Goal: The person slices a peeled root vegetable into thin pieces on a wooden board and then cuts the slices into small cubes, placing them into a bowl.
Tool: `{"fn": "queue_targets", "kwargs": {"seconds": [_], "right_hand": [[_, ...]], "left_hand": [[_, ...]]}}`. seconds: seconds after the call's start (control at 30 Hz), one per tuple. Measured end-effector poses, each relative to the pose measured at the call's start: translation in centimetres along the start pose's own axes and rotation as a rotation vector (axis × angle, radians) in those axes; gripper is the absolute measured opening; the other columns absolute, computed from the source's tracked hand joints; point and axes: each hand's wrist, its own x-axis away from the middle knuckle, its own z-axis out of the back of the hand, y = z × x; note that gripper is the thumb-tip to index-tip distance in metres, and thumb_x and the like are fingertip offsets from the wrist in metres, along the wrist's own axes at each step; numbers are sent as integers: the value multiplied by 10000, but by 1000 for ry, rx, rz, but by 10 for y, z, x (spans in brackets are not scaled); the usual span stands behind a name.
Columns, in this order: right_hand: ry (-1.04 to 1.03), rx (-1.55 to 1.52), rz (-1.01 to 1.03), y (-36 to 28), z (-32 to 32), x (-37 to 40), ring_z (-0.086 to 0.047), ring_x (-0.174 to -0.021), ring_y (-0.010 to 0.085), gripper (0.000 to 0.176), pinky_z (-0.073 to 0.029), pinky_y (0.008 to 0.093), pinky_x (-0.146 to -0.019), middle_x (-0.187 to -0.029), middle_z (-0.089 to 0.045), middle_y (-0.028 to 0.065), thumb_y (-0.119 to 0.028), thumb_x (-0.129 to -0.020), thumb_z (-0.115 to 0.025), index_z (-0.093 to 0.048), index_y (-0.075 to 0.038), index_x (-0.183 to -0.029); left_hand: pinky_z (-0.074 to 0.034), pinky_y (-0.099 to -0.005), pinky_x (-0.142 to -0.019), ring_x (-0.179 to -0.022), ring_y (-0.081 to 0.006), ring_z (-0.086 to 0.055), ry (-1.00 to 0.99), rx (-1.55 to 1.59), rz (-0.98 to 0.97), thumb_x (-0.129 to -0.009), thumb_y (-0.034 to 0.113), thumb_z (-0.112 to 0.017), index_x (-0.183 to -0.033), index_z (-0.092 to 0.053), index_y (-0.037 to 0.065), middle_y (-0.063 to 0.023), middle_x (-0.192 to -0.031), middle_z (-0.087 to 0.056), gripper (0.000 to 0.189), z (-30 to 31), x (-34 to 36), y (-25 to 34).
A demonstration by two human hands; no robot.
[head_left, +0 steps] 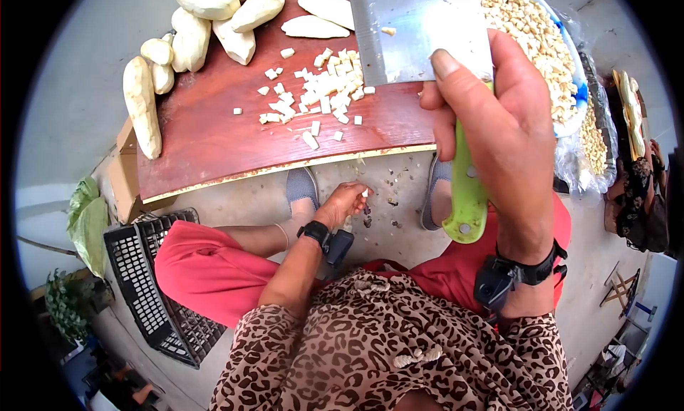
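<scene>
My right hand (499, 126) is closed around the green handle of a cleaver (399, 40), raised over the right part of the red board (214, 126). A small pale bit sticks to its wide blade, and my thumb presses on the blade's lower edge. Below the board's front edge, my left hand (349, 201) is closed, with a small white piece (365, 193) at its fingertips. Diced white cubes (328, 86) are scattered on the board's middle. Behind them lie two long cut slices (317, 27). Whole peeled roots (191, 40) are heaped at the back left.
A basin (531, 47) of diced pieces stands at the right, with a plastic bag (595, 144) of more pieces beside it. At the lower left is a black crate (153, 290). Scraps lie on the floor between my feet. Another person (638, 197) is at the far right.
</scene>
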Motion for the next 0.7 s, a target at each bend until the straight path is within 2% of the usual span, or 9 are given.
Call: {"fn": "queue_targets", "kwargs": {"seconds": [0.13,0.17,0.3,0.4,0.43,0.53,0.57,0.6,0.7], "right_hand": [[-19,-8,-19,10,12,-9,-497,-496,71,238,-388,210,-471,-771,-610,48,-161,-933,-566,-521,23,-1077],[-10,0,-20,9,13,-9,-499,-496,72,238,-389,210,-470,-769,-611,49,-161,-933,-567,-520,23,-1077],[25,-44,-27,7,18,-10,-515,-501,81,234,-405,216,-468,-760,-612,58,-150,-930,-572,-519,23,-1078],[33,-64,-16,5,24,-8,-519,-496,87,215,-409,222,-458,-754,-605,64,-134,-933,-566,-519,21,-1073],[31,-77,-16,4,26,-7,-519,-494,87,212,-408,222,-456,-754,-603,64,-131,-934,-564,-518,20,-1075],[38,-105,18,3,34,-7,-510,-483,85,201,-406,222,-445,-766,-594,67,-113,-941,-553,-492,14,-1085],[62,-66,45,6,37,-8,-510,-483,83,200,-407,222,-443,-770,-593,68,-107,-940,-553,-486,11,-1087],[85,-28,67,7,39,-9,-509,-484,81,200,-407,222,-440,-774,-592,70,-101,-940,-554,-480,8,-1090],[106,-72,94,6,43,-7,-514,-490,71,211,-413,219,-444,-793,-592,74,-83,-932,-552,-470,13,-1100]], "left_hand": [[-447,-236,-575,-613,-92,-504,-173,162,-49,-966,206,-511,-998,-639,30,20,-721,-556,220,-21,30,20],[-461,-244,-596,-631,-94,-529,-241,198,-59,-968,196,-530,-1057,-618,33,10,-741,-579,205,-23,36,25],[-459,-232,-605,-661,-69,-543,-335,260,-179,-978,203,-543,-1065,-623,49,14,-770,-589,194,-50,75,51],[-454,-226,-602,-675,-65,-547,-387,160,-227,-973,194,-555,-1053,-616,50,16,-787,-595,176,-58,89,60],[-449,-221,-599,-672,-59,-544,-320,-64,-217,-960,176,-576,-1013,-610,49,21,-770,-591,142,-62,88,63],[-447,-220,-600,-658,-57,-537,-48,-732,-566,-946,156,-591,-988,-597,44,24,-742,-578,120,-67,76,58],[-445,-231,-598,-649,-57,-533,-99,-633,-527,-938,138,-596,-982,-587,35,27,-725,-568,112,-68,78,63],[-430,-224,-593,-656,-55,-529,-137,-575,-587,-941,142,-595,-986,-588,37,32,-732,-568,114,-78,92,77],[-416,-198,-604,-666,-44,-521,-81,-471,-661,-948,152,-593,-1018,-586,42,38,-734,-572,131,-106,132,130]]}}
